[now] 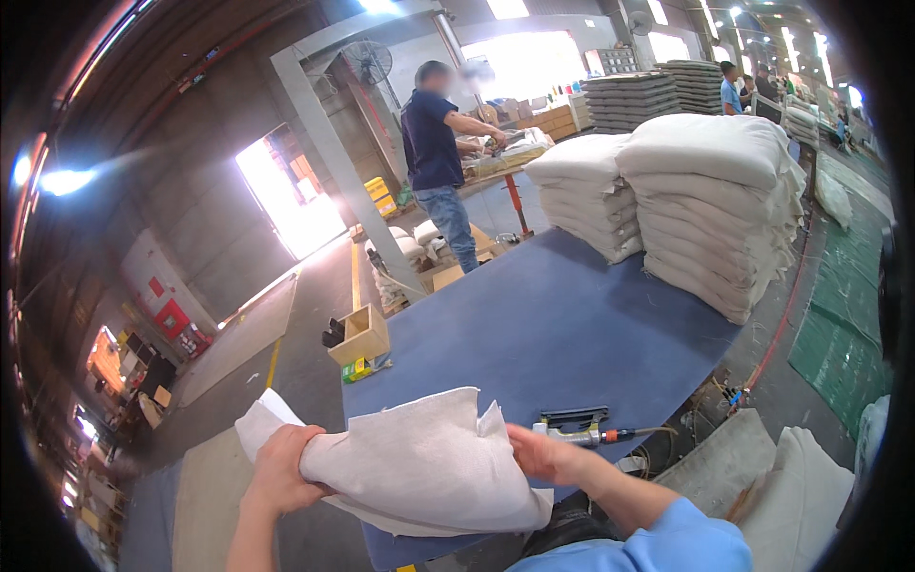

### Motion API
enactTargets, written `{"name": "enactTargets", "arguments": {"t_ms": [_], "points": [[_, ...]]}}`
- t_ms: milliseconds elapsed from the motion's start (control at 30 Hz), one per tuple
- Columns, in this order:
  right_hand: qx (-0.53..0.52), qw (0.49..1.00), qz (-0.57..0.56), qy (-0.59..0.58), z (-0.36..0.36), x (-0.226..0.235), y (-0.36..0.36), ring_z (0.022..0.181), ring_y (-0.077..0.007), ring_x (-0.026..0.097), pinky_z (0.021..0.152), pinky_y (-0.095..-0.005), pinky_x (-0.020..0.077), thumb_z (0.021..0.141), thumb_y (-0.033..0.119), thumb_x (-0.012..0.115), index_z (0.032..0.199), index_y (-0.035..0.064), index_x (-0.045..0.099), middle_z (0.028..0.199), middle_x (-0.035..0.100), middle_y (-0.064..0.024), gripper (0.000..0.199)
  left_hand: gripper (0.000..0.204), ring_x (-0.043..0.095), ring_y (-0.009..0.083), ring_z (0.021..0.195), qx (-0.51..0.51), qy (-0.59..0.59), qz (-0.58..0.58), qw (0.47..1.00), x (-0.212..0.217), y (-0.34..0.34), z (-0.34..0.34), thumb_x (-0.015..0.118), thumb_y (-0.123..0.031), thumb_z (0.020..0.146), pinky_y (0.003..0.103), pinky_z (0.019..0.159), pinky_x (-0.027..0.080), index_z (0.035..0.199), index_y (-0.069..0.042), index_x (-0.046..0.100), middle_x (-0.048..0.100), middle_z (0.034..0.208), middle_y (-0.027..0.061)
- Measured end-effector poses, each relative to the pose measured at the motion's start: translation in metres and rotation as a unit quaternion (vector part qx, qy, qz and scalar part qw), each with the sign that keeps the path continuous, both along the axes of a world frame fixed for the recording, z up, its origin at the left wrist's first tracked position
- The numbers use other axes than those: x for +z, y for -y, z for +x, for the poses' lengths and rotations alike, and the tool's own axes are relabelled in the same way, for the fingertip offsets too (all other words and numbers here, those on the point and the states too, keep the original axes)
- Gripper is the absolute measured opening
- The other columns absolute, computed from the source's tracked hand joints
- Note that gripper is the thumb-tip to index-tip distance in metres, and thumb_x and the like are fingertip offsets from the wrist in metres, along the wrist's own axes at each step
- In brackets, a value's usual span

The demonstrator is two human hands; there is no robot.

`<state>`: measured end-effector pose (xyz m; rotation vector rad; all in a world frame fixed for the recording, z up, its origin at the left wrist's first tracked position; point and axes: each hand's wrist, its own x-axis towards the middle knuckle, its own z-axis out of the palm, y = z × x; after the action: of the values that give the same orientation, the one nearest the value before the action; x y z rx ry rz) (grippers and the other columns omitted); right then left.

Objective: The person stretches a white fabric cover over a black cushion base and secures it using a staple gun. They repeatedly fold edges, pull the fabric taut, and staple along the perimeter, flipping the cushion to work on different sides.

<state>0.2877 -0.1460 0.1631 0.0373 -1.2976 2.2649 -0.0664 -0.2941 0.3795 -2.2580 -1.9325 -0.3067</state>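
The pale fabric cover sits low in the view, a cream, coarse-weave piece, limp and creased, with one pointed corner sticking out to the left and a ragged open edge standing up along its top. It hangs over the near end of the blue-topped table, held up between both hands rather than lying flat.

Room around it: the near table edge runs just under the cloth, and the blue top beyond it is bare for a good stretch up to the two stacks of filled cushions at the far right. Just right of the cloth, on the table, lies a stapler-like air tool with an orange fitting; close to the right hand, but whether they touch is hard to say at this angle. Off the table's left edge a small wooden box juts out with some dark items in it. Farther back, a person in a dark shirt stands at another bench, well clear.

Now the hands. The left hand is closed around a bunched fold at the cloth's left end, fingers curled over the top. The right hand pinches the cloth's right edge, fingers narrow and pressed onto the fabric.
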Motion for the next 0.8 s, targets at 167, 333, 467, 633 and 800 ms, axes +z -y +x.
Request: {"name": "enactTargets", "arguments": {"t_ms": [167, 333, 467, 633, 800], "points": [[-0.309, 0.948, 0.079, 0.012, -0.006, -0.031, 0.056, 0.127, -0.0164, 0.055, 0.110, -0.0354, 0.0430, 0.113, 0.050, 0.050, 0.150, -0.0004, 0.048, 0.137, 0.062, -0.0092, 0.062, 0.073, 0.070, 0.0369, 0.100, -0.026, -0.011, 0.025, 0.999, 0.002, -0.017, 0.017, 0.103, -0.035, 0.053, 0.048, 0.088, 0.056, 0.113, -0.009, 0.069, 0.071, 0.103, 0.0112], [-0.466, 0.881, 0.088, 0.003, -0.049, -0.009, 0.015, 0.092, -0.0107, 0.055, 0.086, -0.0302, 0.0461, 0.118, 0.046, 0.038, 0.114, -0.0022, 0.068, 0.097, 0.066, -0.0009, 0.057, 0.070, 0.071, 0.0373, 0.094, 0.044, -0.053, 0.024, 0.997, 0.024, 0.000, 0.033, 0.102, -0.046, 0.055, 0.047, 0.084, 0.056, 0.104, -0.007, 0.070, 0.072, 0.098, 0.0135], [-0.422, 0.896, 0.121, -0.066, -0.087, 0.027, -0.044, 0.092, -0.0121, 0.058, 0.086, -0.0310, 0.0476, 0.118, 0.053, 0.032, 0.111, -0.0015, 0.071, 0.096, 0.069, -0.0024, 0.068, 0.073, 0.071, 0.0387, 0.094, 0.126, -0.062, 0.018, 0.990, 0.069, 0.038, 0.065, 0.098, -0.054, 0.062, 0.048, 0.083, 0.056, 0.104, -0.004, 0.067, 0.072, 0.096, 0.0150], [-0.380, 0.921, 0.086, 0.016, -0.152, 0.016, -0.084, 0.093, -0.0175, 0.064, 0.089, -0.0348, 0.0506, 0.117, 0.057, 0.028, 0.107, -0.0038, 0.073, 0.098, 0.074, -0.0076, 0.076, 0.078, 0.072, 0.0409, 0.099, 0.215, -0.098, -0.085, 0.968, 0.045, 0.050, 0.094, 0.089, -0.060, 0.077, 0.049, 0.087, 0.056, 0.119, -0.001, 0.062, 0.073, 0.101, 0.0173], [-0.416, 0.906, 0.002, 0.076, -0.187, -0.032, -0.085, 0.089, -0.0212, 0.065, 0.087, -0.0379, 0.0518, 0.116, 0.059, 0.026, 0.100, -0.0040, 0.076, 0.096, 0.075, -0.0096, 0.082, 0.076, 0.069, 0.0429, 0.115, 0.185, 0.174, -0.072, 0.964, -0.006, 0.034, 0.061, 0.076, -0.059, 0.091, 0.049, 0.100, 0.053, 0.134, 0.001, 0.058, 0.071, 0.121, 0.0236]]}}
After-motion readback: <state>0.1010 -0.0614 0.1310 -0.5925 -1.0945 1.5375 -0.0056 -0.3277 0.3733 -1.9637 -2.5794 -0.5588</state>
